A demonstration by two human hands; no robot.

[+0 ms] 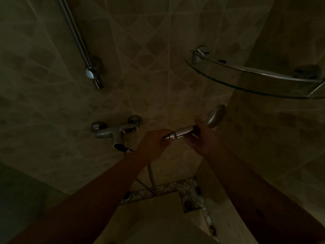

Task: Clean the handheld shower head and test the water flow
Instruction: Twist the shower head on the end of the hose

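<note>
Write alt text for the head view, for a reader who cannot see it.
In a dim tiled shower, a person holds a chrome handheld shower head in both hands: the right hand grips the handle, the left hand pinches the hose connector at its end. A wall mixer tap sits to the left, with a slide rail above it and a glass corner shelf at upper right.

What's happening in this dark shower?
A person holds a handheld shower head in front of the tiled wall. The right hand grips its handle just below the head, and the left hand holds the lower end where the hose joins. The hose hangs down toward the floor. The tap on the wall is untouched, and no water can be seen flowing. A glass shelf sits in the corner to the right, and a rail is mounted upper left.
</note>
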